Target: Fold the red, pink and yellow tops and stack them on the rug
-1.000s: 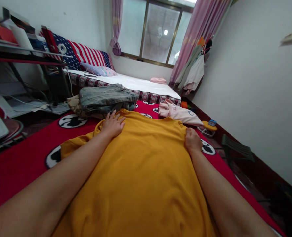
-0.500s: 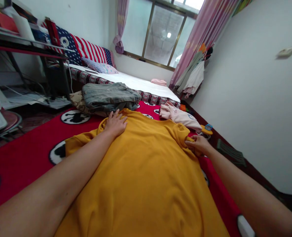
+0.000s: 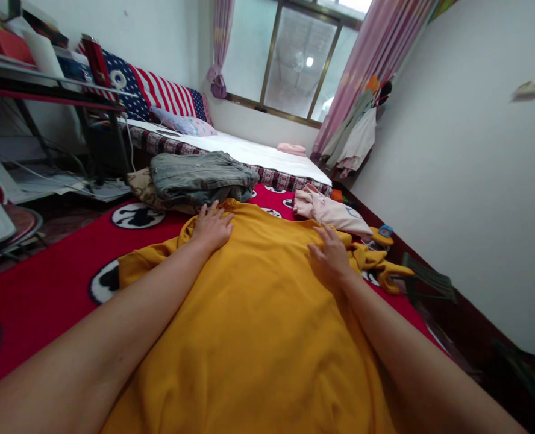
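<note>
Right hand (image 3: pixel 331 250) is no longer pinching the right sleeve (image 3: pixel 380 265) — it is now poised at the neckline, fingers spread, gripping nothing (contact is not showing clearly). That sleeve is now lying outward, bunched, leaving its side opened but creased. Yellow top (image 3: pixel 258 313) is lying across the red blanket (image 3: pixel 55 289); left hand (image 3: pixel 212 228) is staying on its shoulder, fingers open. Folded denim (image 3: pixel 199 175) and a pink garment (image 3: pixel 331 212) are crowding the far edge
</note>
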The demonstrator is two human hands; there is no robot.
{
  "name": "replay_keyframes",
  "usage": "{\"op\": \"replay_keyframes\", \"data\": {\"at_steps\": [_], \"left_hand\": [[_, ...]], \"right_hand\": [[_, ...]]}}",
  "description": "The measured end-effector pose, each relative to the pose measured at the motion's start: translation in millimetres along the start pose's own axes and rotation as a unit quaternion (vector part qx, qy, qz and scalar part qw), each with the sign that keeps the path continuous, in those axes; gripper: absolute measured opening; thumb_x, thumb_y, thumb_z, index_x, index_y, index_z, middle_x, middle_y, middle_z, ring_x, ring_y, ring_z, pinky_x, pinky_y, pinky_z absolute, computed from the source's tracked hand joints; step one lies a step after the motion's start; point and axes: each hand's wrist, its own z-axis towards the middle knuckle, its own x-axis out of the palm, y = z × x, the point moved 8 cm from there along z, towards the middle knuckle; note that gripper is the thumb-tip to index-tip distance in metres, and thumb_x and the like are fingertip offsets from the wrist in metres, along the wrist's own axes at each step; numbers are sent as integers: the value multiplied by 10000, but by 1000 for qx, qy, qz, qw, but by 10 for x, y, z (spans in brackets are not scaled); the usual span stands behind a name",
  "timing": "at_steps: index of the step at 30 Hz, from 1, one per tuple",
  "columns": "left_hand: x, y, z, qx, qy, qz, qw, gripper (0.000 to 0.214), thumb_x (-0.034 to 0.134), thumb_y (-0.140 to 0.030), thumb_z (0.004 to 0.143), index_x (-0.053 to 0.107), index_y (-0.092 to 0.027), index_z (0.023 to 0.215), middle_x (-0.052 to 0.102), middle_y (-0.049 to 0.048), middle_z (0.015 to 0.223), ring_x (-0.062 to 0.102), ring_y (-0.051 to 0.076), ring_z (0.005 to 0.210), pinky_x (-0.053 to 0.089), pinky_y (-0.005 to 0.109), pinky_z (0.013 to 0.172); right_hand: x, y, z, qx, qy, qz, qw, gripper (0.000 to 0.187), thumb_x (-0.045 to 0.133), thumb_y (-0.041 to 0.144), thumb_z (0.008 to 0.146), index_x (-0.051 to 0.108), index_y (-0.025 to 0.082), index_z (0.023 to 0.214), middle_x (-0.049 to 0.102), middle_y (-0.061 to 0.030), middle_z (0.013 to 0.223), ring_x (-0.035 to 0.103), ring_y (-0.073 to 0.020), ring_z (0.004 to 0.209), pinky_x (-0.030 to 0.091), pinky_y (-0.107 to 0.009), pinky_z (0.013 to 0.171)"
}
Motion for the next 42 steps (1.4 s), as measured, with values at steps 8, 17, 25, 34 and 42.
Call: {"op": "replay_keyframes", "data": {"at_steps": [8,17,25,34,42], "left_hand": [[5,6,4,3,1,-7,1000,503,334,-388,951,527,-208,1379,484,101,1449,216,310,1445,121,517,1152],[-203,-70,-34,21,-67,-51,996,493,391,-420,949,582,-148,1312,451,167,1460,284,332,1416,180,542,1138],[-57,-668,-245,261,132,-116,949,493,315,-477,984,439,-303,1428,309,58,1556,305,251,1424,232,452,1146],[-454,-102,-906,262,143,-74,952,415,423,-335,968,528,-255,1361,376,80,1525,328,207,1407,232,332,1148],[-632,1383,-1355,-103,148,-141,974,426,577,-485,802,702,-161,1049,729,38,938,658,209,867,486,253,721]], "right_hand": [[449,-538,-88,265,181,-57,945,656,201,592,952,242,269,1521,172,-100,1602,158,-298,1464,171,-624,1114],[407,-385,-182,314,182,-89,927,609,159,480,980,241,219,1525,196,-124,1594,167,-303,1459,153,-591,1126],[211,67,-436,223,104,-101,964,617,282,482,975,227,215,1529,122,-168,1602,144,-358,1455,183,-604,1100],[160,92,-402,133,44,-12,990,402,382,375,940,636,172,1176,578,-141,1318,487,-269,1242,331,-468,1052],[-257,218,-451,103,-193,211,953,341,386,347,900,657,151,967,670,-134,1078,591,-224,1059,476,-359,926]]}}
